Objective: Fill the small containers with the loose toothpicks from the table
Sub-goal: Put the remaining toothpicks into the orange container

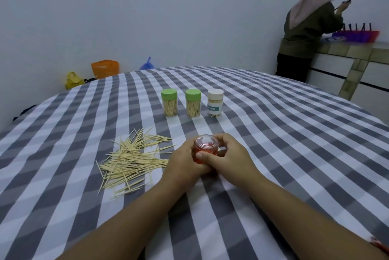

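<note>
Red, lidded and upright, one small container (206, 150) is clasped by left hand (185, 162) and right hand (229, 158), each grip curled round it; beside it, loose toothpicks (132, 158) lie mostly crosswise on the desk (273, 133), seemingly dozens; three filled containers (192, 102) stand behind.

A checked-cloth table (273, 133) bears loose toothpicks (132, 158) and three upright lidded containers (192, 103).

Checked tablecloth (273, 133), orange bag (105, 68), yellow bag (72, 80), blue bag (147, 64), person (305, 28) at counter (357, 49)
</note>
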Action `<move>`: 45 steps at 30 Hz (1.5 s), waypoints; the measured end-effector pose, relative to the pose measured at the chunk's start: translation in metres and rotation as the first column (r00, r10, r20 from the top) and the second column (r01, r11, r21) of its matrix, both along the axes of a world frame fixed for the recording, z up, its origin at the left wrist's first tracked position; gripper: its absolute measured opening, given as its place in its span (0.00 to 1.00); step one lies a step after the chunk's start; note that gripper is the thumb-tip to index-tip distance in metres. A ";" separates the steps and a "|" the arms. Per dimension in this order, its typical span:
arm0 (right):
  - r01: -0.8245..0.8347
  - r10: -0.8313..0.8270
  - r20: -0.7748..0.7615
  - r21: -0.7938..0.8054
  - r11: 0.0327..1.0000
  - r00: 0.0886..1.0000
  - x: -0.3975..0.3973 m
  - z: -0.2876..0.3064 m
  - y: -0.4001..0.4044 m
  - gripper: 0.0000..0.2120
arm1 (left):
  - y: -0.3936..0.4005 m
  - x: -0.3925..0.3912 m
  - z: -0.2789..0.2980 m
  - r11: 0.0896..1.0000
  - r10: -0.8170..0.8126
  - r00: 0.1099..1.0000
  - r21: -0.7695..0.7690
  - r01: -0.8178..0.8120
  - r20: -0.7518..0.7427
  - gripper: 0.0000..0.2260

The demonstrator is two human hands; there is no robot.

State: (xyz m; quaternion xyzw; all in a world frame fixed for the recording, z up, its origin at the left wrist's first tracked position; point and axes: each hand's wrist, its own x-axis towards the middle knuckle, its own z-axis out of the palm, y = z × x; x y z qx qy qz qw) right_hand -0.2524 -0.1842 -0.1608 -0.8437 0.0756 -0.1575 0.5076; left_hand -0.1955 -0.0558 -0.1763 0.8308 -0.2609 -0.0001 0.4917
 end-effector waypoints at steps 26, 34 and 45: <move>0.196 -0.328 -0.220 -0.467 0.862 0.919 0.006 0.012 -0.057 0.33 | -0.007 -0.001 0.006 0.996 -0.017 0.990 0.085 0.029 -0.137 0.32; 0.137 -0.237 -0.117 -0.544 0.828 0.964 0.000 0.019 -0.051 0.29 | -0.019 0.002 0.013 0.990 -0.081 0.970 0.094 0.105 -0.227 0.34; -0.018 -0.020 -0.144 -0.253 0.967 0.989 -0.004 0.008 -0.015 0.37 | -0.011 0.011 0.015 0.958 -0.192 0.963 0.177 0.225 -0.188 0.37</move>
